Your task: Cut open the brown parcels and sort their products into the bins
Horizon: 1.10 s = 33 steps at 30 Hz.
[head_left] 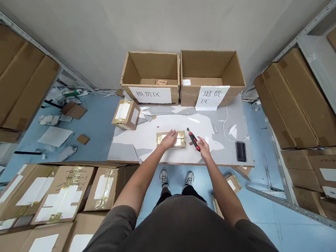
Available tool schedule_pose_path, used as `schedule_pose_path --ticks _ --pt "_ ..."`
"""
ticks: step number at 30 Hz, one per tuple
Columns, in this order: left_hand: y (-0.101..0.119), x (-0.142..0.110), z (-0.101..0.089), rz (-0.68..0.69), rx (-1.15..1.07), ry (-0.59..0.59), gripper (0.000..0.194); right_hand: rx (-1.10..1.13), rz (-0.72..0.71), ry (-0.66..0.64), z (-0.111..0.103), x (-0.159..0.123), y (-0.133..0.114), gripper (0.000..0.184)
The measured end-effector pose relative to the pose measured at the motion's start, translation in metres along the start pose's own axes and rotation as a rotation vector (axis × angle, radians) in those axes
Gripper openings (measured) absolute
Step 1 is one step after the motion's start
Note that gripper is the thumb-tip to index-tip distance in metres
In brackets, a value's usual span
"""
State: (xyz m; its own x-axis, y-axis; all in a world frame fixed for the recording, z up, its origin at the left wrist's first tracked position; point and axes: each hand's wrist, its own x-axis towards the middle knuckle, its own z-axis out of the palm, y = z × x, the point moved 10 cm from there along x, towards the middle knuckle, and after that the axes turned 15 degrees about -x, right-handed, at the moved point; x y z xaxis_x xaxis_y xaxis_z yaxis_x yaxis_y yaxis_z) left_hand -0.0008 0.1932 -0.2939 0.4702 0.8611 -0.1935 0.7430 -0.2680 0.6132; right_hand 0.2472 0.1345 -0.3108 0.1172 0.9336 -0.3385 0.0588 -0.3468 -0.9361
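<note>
Several taped brown cardboard cartons with white labels [63, 195] stand stacked in the foreground, nearer the viewer than the left fingers and to their left. Two grey-and-white sneakers [189, 178] show on the blue floor [177, 192], between the forearms. At the grey table with torn white sheeting [119, 151], the right hand [203, 148] has its fingers closed around a red-and-black utility knife [194, 139]; its silver blade points away from them, towards the far left. The left hand [168, 140] lies with fingers extended across the top of a small flat brown cardboard parcel with gold-coloured tape [180, 139], which is directly beneath those fingers and to the left of the right ones. To the right of the right fingers lies a dark, pixelated rectangular object [240, 152]. Beyond the left fingers, to their left, stands a brown cardboard box with white labels [126, 115]. Farther from both hands, two large open-topped cardboard boxes [189, 94] stand side by side, each with a white lettered sheet [150, 94] on its front. Behind them rises a plain grey wall [164, 21].
</note>
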Motion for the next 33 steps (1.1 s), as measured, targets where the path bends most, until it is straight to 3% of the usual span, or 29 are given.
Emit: schedule_pose_path --ticks 5,9,13,19,24,28,33 --pt "0.001 0.001 -0.001 -0.014 -0.022 -0.013 0.051 0.311 0.108 0.027 0.002 -0.009 0.009 0.05" --pt "0.003 0.001 -0.003 -0.019 -0.017 -0.016 0.052 0.481 0.128 -0.141 0.013 -0.015 0.007 0.025" --pt "0.005 0.002 -0.003 -0.036 -0.006 -0.052 0.054 0.474 0.103 -0.177 0.015 -0.017 -0.001 0.04" --pt "0.008 -0.006 -0.013 -0.03 0.011 -0.097 0.058 0.38 0.1 -0.112 0.007 -0.017 -0.012 0.042" --pt "-0.024 -0.029 -0.04 -0.149 0.028 -0.025 0.062 0.348 0.092 -0.027 -0.017 -0.015 -0.008 0.043" --pt "-0.054 -0.046 -0.048 -0.276 0.014 -0.098 0.09 0.344 0.052 -0.021 -0.031 -0.012 -0.005 0.041" --pt "-0.061 -0.054 -0.04 -0.302 0.051 -0.218 0.126 0.382 0.033 -0.092 -0.037 -0.013 -0.002 0.039"
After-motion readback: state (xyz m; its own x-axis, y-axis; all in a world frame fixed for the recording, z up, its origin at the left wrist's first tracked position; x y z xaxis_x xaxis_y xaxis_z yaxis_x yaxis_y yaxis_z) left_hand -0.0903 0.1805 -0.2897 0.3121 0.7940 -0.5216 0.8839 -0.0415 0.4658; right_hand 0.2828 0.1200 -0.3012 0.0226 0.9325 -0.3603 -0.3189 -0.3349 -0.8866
